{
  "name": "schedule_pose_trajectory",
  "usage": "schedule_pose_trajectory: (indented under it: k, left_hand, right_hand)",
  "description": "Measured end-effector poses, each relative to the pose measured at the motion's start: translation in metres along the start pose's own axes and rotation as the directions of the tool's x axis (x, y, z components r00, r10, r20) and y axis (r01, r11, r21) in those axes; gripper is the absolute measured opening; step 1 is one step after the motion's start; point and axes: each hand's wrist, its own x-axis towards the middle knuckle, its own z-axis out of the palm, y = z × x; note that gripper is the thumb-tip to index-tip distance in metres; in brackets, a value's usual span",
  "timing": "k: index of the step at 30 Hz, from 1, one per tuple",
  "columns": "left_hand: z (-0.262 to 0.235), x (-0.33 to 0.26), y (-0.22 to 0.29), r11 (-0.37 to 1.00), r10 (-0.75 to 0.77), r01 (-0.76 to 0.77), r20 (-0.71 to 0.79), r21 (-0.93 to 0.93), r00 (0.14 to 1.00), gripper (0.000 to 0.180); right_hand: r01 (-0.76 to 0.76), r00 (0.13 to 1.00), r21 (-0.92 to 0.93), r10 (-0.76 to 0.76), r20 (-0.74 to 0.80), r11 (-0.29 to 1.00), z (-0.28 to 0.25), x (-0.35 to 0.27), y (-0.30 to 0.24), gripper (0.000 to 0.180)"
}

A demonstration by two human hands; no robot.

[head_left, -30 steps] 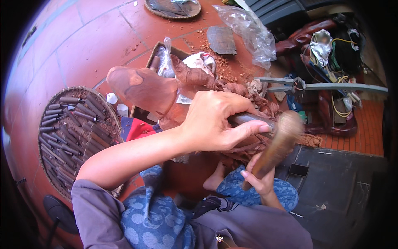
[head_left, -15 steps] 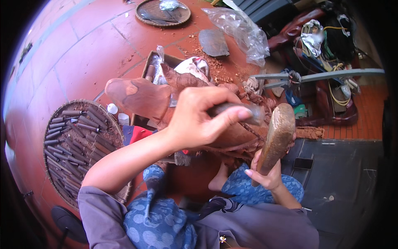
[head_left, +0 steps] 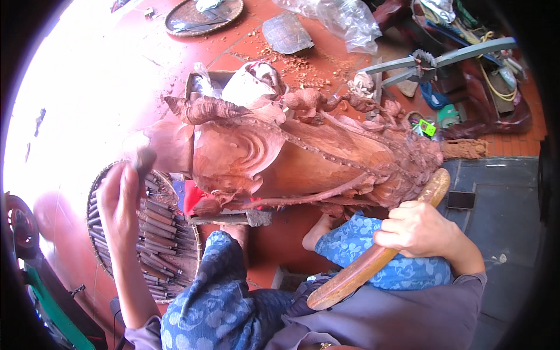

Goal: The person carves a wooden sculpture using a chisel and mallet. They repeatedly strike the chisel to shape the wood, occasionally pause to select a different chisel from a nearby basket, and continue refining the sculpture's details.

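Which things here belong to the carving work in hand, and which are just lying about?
In use:
- wooden carving
- wooden mallet, held by the right hand
- chisel, held by the left hand
- round basket of chisels

Lying about:
- clear plastic bag
- flat woven tray
- wood chips on the floor
- dark phone

Carved statue [head_left: 303, 157] reddish wood, matt; mallet [head_left: 379, 251] smooth worn wood; basket tray [head_left: 99, 256] woven.

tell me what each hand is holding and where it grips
Right hand grips the wooden mallet around mid-length. Left hand holds a chisel by its handle above the tool basket.
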Motion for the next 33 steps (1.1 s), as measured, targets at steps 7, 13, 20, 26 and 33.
schedule_pose_trajectory:
  k: [7,13,20,26,33]
  left_hand:
    - [-0.005,-0.056,-0.005,0.973,-0.02,-0.021,0.17,0.232,0.985,0.069]
    - [-0.006,-0.071,-0.011,0.968,-0.146,0.099,0.196,0.228,0.97,0.075]
    - [-0.006,-0.071,-0.011,0.957,-0.079,-0.028,0.355,0.289,0.931,0.059]
    - [0.018,-0.068,0.023,0.943,0.104,-0.261,0.563,0.206,0.82,0.044]
    - [0.047,-0.087,0.044,0.954,0.062,-0.286,0.871,0.092,0.488,0.038]
  right_hand:
    - [0.097,0.991,-0.057,-0.102,-0.092,0.994,0.025,0.03,0.024,0.011]
    - [0.074,0.99,0.033,-0.069,-0.124,0.997,0.023,0.048,0.033,0.013]
    - [0.026,0.997,-0.057,-0.031,-0.075,0.998,0.028,0.039,0.016,0.012]
    - [0.051,0.991,-0.019,-0.053,-0.122,0.999,0.023,0.035,0.002,0.009]
    - [-0.008,1.0,0.15,0.012,-0.028,0.989,0.026,0.025,0.005,0.018]
